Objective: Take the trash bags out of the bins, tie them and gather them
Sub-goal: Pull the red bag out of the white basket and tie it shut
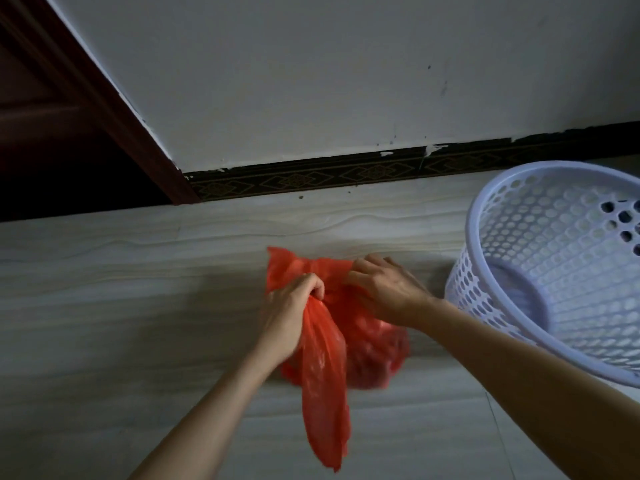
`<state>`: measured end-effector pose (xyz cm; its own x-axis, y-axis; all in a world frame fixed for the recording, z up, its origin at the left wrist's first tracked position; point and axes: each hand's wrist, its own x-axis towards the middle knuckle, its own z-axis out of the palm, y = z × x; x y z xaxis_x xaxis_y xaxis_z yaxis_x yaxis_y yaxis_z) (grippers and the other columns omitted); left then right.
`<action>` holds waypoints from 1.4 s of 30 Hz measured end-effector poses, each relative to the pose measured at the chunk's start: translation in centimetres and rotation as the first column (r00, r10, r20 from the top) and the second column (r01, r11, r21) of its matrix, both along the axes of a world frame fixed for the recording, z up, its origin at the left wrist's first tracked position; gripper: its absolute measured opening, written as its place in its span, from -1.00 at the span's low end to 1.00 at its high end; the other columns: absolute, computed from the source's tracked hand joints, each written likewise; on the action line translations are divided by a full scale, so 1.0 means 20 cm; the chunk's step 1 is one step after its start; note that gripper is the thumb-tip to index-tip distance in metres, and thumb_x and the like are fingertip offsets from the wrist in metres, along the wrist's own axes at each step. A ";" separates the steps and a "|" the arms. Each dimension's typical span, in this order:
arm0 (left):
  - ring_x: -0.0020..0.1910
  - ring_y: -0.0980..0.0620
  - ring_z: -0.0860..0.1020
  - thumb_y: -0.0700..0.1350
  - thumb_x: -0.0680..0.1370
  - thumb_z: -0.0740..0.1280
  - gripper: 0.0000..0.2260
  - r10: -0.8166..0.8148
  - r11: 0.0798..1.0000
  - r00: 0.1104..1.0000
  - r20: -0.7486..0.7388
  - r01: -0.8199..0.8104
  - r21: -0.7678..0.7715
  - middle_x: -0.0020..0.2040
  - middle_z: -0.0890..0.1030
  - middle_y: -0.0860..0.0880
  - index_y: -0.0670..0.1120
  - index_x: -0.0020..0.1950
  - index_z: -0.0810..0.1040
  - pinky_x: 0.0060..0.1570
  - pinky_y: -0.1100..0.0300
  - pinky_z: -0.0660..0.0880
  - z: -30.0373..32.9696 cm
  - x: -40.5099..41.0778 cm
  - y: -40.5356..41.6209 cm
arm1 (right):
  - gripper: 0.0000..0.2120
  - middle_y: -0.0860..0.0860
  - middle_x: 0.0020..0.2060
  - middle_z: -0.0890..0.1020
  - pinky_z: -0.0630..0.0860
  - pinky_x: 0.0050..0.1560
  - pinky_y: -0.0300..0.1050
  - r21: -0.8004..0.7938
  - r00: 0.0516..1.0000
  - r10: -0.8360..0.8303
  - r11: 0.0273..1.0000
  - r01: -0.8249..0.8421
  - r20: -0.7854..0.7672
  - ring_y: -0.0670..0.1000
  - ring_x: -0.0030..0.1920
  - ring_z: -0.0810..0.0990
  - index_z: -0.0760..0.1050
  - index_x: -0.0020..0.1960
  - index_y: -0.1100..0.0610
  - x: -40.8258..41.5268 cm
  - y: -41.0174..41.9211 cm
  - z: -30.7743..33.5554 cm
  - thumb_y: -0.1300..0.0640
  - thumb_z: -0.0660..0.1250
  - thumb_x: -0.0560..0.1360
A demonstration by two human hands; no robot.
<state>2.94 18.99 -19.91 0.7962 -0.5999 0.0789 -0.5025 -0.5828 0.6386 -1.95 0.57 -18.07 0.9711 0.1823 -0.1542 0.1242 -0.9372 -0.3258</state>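
The two forearms are reaching in from below, and between them the red bag (367,355) is sitting on the pale floor (138,306), just left of the white bin (554,271), which is standing bare of any liner. The left hand (294,310) is gripping one gathered tail of plastic, its fingers curled tight round it, with the loose end trailing down toward the viewer. The right hand (381,289) is curling its fingers into the other bunch of plastic at the bag's neck, pinching it from above; the fingertips themselves are buried in the folds, so how firm that hold is remains hard to judge. The person is looking to be partway through the knot. The thin film could be tearing if the tails are pulled hard, and if the right-hand tail is slipping free the knot may be closing loose and letting the contents spill. What is inside the bag is not showing through the plastic, the far side of the bin is cut off at the edge, and the dim light is blurring the bag's lower part.
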 end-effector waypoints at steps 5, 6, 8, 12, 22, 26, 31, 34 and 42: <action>-0.29 -0.02 0.63 -0.24 0.38 0.11 -0.80 0.073 0.994 0.859 0.506 -0.103 0.032 -0.20 0.64 -0.02 -0.03 -0.06 0.35 -0.18 0.16 0.33 0.00 -0.06 0.00 | -0.65 0.09 -0.04 0.63 0.57 -0.08 0.01 0.124 0.994 0.053 0.991 -0.041 -0.094 0.17 -0.04 0.58 0.51 0.14 0.05 -0.05 0.08 0.00 0.08 0.13 0.41; -0.29 -0.05 0.64 -0.25 0.39 0.11 -0.81 0.105 0.989 0.840 0.532 -0.143 0.031 -0.19 0.65 -0.05 -0.05 -0.04 0.36 -0.18 0.14 0.34 -0.01 -0.06 0.00 | -0.64 0.11 0.00 0.61 0.54 -0.01 0.03 0.165 0.995 0.026 0.986 -0.010 -0.093 0.17 0.03 0.55 0.49 0.17 0.07 -0.04 0.08 0.01 0.09 0.13 0.42; -0.36 -0.09 0.61 -0.25 0.40 0.12 -0.83 0.177 0.972 0.826 0.535 -0.232 0.036 -0.23 0.64 -0.07 -0.06 -0.06 0.36 -0.20 0.12 0.34 -0.03 -0.05 -0.01 | -0.63 0.13 0.01 0.60 0.50 0.05 0.05 0.236 0.992 -0.017 0.971 0.047 -0.127 0.19 0.06 0.53 0.51 0.14 0.09 -0.02 0.10 0.03 0.08 0.12 0.39; -0.33 -0.10 0.60 -0.23 0.38 0.12 -0.82 0.272 0.952 0.907 0.323 -0.304 0.049 -0.23 0.62 -0.06 0.01 -0.10 0.37 -0.32 0.13 0.42 -0.04 -0.05 -0.04 | -0.74 0.19 -0.11 0.61 0.44 -0.01 -0.04 0.292 0.957 -0.142 0.932 0.215 -0.252 0.20 0.00 0.56 0.51 -0.18 0.16 0.02 0.11 0.06 0.04 0.13 0.49; 0.08 0.08 0.51 -0.49 0.47 0.15 -0.62 0.210 0.905 0.841 -0.499 -0.360 -0.226 0.07 0.58 -0.05 -0.07 0.03 0.55 0.06 0.53 0.38 0.00 -0.01 0.00 | -0.44 0.19 0.25 0.45 0.41 0.16 0.03 0.135 0.931 -0.147 0.970 0.202 -0.335 0.25 0.22 0.47 0.19 0.35 0.08 0.00 0.15 0.05 -0.10 0.27 0.45; 0.02 0.02 0.56 -0.37 0.52 0.23 -0.70 0.330 0.819 0.820 -0.467 -0.495 -0.290 -0.05 0.63 0.00 0.01 -0.11 0.61 0.09 0.27 0.46 -0.03 0.03 0.04 | -0.67 0.19 0.23 0.38 0.45 0.05 0.08 -0.066 0.977 -0.044 0.997 0.031 -0.209 0.27 0.15 0.50 0.30 0.28 0.06 -0.03 0.21 0.04 0.02 0.12 0.54; -0.04 -0.06 0.59 -0.45 0.45 0.27 -0.78 0.319 0.911 0.907 -0.275 -0.373 -0.174 -0.06 0.62 -0.08 -0.22 -0.04 0.60 -0.02 0.43 0.46 -0.03 0.02 -0.01 | -0.70 0.19 0.17 0.45 0.46 0.04 0.08 -0.011 0.978 -0.074 0.997 0.074 -0.194 0.26 0.12 0.52 0.35 0.21 0.12 -0.01 0.15 0.04 0.02 0.13 0.53; -0.03 -0.09 0.59 -0.41 0.43 0.29 -0.78 0.275 0.960 0.960 -0.048 -0.277 -0.036 -0.03 0.61 -0.07 -0.15 -0.04 0.59 0.05 0.10 0.52 -0.02 0.03 -0.04 | -0.74 0.20 0.12 0.48 0.46 0.00 0.06 0.000 0.980 -0.074 0.997 0.075 -0.186 0.26 0.09 0.53 0.35 0.16 0.17 0.01 0.13 0.04 0.07 0.14 0.53; -0.07 -0.04 0.59 -0.41 0.45 0.30 -0.76 0.396 0.885 0.899 -0.187 -0.428 -0.182 -0.04 0.59 -0.05 -0.20 0.06 0.55 -0.05 0.32 0.50 0.00 0.04 -0.07 | -0.70 0.23 0.12 0.46 0.47 0.07 0.08 0.053 0.978 -0.034 0.998 0.045 -0.204 0.27 0.10 0.51 0.34 0.21 0.10 -0.02 0.15 -0.01 0.01 0.12 0.52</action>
<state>3.72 17.55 -20.00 0.9798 -0.1966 0.0365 -0.1426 -0.5591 0.8167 -2.36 3.64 -18.32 0.9272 0.1586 -0.3394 0.0132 -0.9191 -0.3937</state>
